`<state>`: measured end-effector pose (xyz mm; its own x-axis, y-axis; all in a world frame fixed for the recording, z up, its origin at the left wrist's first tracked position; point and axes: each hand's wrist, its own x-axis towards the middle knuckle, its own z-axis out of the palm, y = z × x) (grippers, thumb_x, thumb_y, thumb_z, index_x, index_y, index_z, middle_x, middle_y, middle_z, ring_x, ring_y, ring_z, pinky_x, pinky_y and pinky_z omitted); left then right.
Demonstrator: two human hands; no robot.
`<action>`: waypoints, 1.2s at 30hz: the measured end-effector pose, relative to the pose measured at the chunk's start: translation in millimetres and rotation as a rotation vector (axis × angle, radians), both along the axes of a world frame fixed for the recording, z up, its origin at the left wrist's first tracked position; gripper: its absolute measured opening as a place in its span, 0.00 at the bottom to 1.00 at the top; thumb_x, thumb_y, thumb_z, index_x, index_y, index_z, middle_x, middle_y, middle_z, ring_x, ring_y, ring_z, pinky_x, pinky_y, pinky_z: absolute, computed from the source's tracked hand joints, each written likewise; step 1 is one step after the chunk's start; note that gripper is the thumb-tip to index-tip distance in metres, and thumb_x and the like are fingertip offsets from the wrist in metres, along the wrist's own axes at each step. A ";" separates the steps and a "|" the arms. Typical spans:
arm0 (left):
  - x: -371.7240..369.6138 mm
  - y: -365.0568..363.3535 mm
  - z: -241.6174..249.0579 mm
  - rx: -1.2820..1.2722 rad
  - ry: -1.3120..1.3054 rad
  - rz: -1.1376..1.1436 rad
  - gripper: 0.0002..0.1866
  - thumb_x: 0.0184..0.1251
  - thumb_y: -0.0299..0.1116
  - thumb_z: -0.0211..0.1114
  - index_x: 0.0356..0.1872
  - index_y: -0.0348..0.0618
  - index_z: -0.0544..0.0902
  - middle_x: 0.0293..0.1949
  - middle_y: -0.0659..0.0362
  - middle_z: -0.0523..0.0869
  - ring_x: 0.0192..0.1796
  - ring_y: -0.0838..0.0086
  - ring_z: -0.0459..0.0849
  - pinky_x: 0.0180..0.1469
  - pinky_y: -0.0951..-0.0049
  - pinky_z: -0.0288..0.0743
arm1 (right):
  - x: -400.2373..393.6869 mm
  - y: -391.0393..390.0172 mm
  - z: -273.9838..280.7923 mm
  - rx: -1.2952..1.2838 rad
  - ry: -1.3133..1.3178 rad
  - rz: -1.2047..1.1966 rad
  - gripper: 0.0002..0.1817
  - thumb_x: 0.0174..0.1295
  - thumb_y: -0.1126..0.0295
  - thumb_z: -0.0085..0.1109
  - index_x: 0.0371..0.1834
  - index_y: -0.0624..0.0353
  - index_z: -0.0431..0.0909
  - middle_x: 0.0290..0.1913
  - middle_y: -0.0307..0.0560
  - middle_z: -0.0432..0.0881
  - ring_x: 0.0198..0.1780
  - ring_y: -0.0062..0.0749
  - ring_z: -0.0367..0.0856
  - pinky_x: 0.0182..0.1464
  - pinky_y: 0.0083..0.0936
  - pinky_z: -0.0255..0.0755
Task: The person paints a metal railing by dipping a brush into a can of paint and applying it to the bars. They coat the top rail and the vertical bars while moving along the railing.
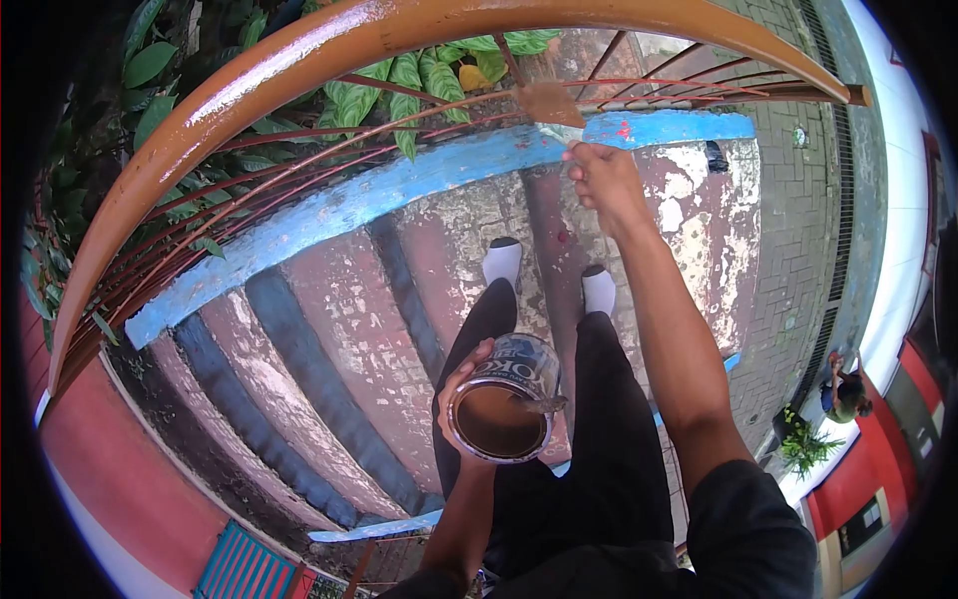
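Note:
My right hand (607, 182) is closed around the handle of a paintbrush (551, 104), reaching out ahead of me. The brush's wide bristles are coated brown and overlap a thin bar of the railing in this view. Above it curves the railing's thick, glossy orange-brown handrail (269, 62). Close to my body, my left hand (463, 387) wraps round the side of a paint can (529, 361). Brown paint (496, 417) lies inside the can, whose opening faces me. A dark, paint-smeared piece (542, 404) sticks out over the can's rim.
I stand on worn steps (344, 309) with peeling paint, edged by a blue curb (399, 182). Leafy plants (429, 85) grow through and behind the railing. Paving (803, 190) runs along the right side. A person (846, 391) is beside a potted plant (803, 444) there.

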<state>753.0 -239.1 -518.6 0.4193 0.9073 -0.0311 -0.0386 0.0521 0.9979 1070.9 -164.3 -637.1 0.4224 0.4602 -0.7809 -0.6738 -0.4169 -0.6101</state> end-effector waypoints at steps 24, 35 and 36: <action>-8.7 2.0 -5.0 0.051 0.084 -0.015 0.22 0.87 0.36 0.63 0.73 0.37 0.75 0.71 0.32 0.83 0.76 0.40 0.82 0.82 0.39 0.72 | 47.4 -42.7 -34.4 -0.132 -0.087 -0.113 0.11 0.81 0.68 0.61 0.43 0.65 0.84 0.28 0.37 0.79 0.22 0.17 0.71 0.20 0.20 0.58; -9.3 2.8 -9.4 0.012 0.041 -0.011 0.21 0.90 0.38 0.59 0.72 0.35 0.75 0.72 0.32 0.82 0.76 0.38 0.82 0.83 0.37 0.70 | 16.3 22.5 23.4 -0.004 -0.010 0.069 0.11 0.81 0.65 0.63 0.46 0.63 0.84 0.29 0.33 0.77 0.23 0.13 0.65 0.22 0.18 0.55; -11.2 2.7 -9.9 0.020 0.037 -0.014 0.21 0.90 0.37 0.58 0.72 0.35 0.75 0.72 0.32 0.82 0.76 0.38 0.82 0.84 0.37 0.69 | 13.6 19.0 30.1 -0.004 -0.006 0.071 0.11 0.81 0.65 0.63 0.46 0.63 0.84 0.29 0.33 0.77 0.23 0.13 0.65 0.22 0.18 0.55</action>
